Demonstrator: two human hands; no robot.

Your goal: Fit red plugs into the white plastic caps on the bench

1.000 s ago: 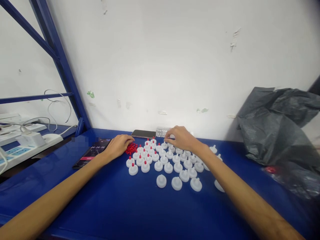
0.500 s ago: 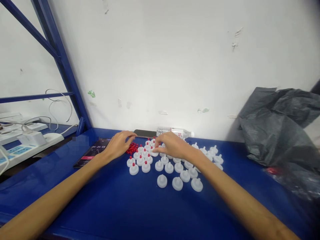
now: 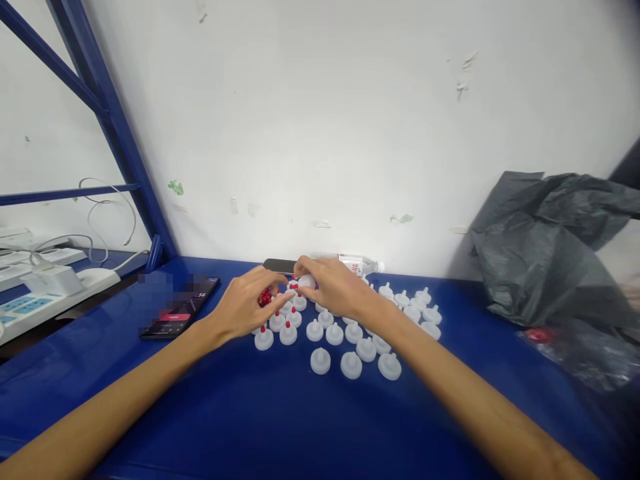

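Several white nozzle caps, round-based with a thin spout, stand on the blue table. A group of similar caps with red tips sits to their left. My right hand is curled around a tilted white nozzle cap, gripped between thumb and fingers. My left hand reaches over the red-tipped group, thumb and forefinger apart, close to the right fingertips. Between its fingers a pile of small red tips shows behind. Both hands hide some of the caps.
A lit phone lies at left, and a dark flat device by the wall. Behind my right hand lies a plastic bottle. Power strips stand far left. A black plastic bag and a clear bag are at right.
My left hand has moved right, towards my right hand, and now covers part of the red-tipped group. The right hand has raised and tilted a white nozzle cap. The view has shifted slightly.
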